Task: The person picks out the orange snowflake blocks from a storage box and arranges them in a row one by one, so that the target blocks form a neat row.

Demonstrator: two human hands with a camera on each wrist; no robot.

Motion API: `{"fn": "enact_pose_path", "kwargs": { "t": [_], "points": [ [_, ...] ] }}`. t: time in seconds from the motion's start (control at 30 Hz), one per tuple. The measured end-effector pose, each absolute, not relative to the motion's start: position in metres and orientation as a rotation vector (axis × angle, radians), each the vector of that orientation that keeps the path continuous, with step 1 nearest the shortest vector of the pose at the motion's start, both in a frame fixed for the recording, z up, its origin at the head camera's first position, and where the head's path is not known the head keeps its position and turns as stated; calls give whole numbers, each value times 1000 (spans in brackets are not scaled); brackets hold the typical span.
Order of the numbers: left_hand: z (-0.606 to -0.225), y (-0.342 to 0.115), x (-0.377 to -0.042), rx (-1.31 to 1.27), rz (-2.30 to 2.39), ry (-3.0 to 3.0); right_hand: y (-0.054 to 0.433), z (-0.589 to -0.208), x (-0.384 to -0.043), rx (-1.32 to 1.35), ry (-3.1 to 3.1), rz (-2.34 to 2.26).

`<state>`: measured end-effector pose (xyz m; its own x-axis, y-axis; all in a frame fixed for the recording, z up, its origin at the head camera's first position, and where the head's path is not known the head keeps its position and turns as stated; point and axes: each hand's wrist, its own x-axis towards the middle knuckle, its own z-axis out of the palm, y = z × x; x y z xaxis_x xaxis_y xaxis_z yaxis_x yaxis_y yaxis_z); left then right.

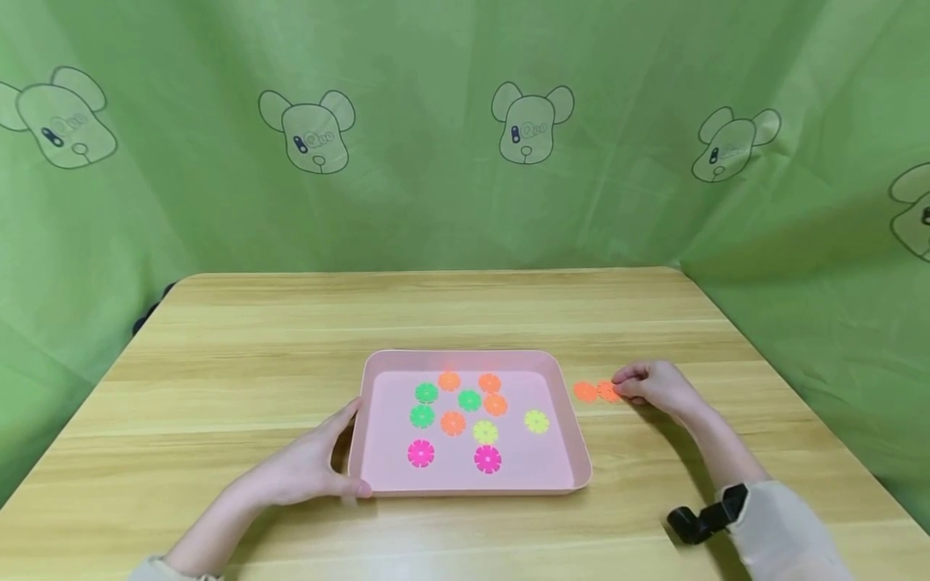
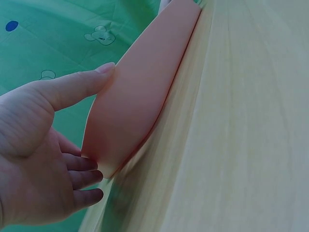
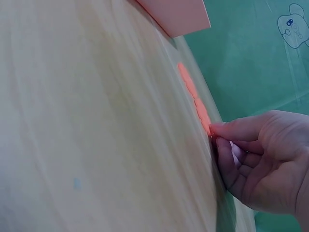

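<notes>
A shallow pink tray (image 1: 392,476) on the table holds several notched, flower-shaped plastic discs in green, orange, yellow and pink. My left hand (image 1: 305,464) rests against its near left corner, thumb on the front side and fingers along the left side; the left wrist view shows this hand (image 2: 43,150) spread at the tray wall (image 2: 140,82). To the tray's right, my right hand (image 1: 657,387) pinches the edge of an orange notched disc (image 1: 607,392) between thumb and finger. A second orange disc (image 1: 584,392) lies touching it on the left; whether they interlock, I cannot tell.
The wooden table (image 1: 276,331) extends all around the tray. A green curtain (image 1: 436,210) printed with bear heads hangs behind and at the sides. A black device (image 1: 705,516) is strapped to the right wrist.
</notes>
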<state>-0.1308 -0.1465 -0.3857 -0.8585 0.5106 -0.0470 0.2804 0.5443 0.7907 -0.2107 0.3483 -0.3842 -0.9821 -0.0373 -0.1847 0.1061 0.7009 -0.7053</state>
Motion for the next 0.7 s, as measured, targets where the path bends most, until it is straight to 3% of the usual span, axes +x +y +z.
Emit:
{"fn": "enact_pose_path", "kwargs": {
  "t": [0.7],
  "points": [
    [-384,-146,-130,676,1242,2488,361,-370,-215,-23,2422,-1496]
  ]
}}
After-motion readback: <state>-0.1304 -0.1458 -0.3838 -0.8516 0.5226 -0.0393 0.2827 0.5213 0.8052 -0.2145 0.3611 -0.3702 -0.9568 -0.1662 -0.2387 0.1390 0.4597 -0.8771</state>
